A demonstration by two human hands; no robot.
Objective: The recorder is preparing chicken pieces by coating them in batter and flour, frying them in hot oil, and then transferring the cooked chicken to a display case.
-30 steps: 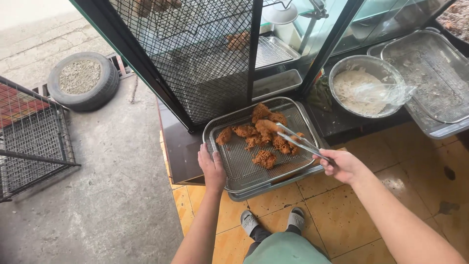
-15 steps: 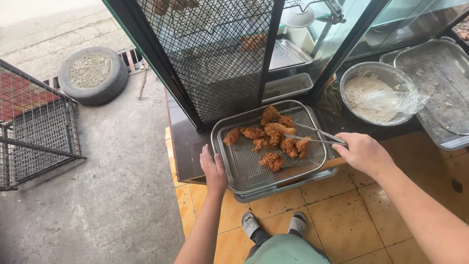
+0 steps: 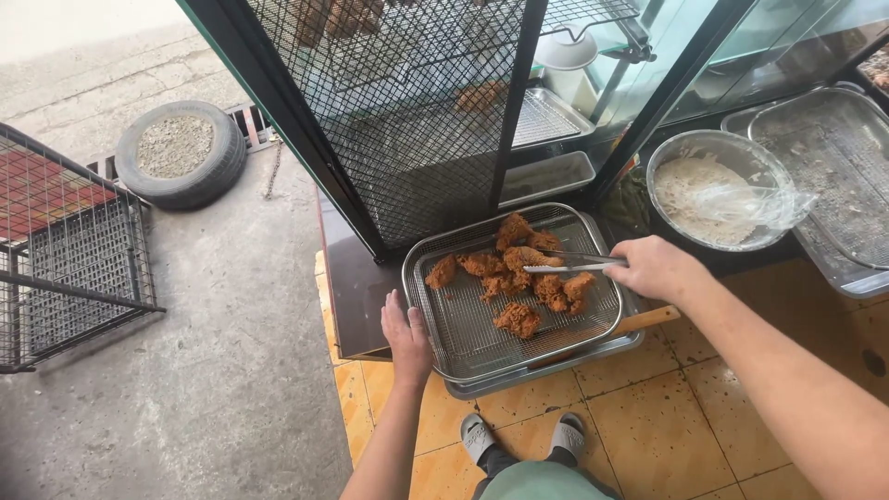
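Metal tongs [image 3: 572, 263] over fried chicken [image 3: 519, 274], tray [image 3: 463, 324]
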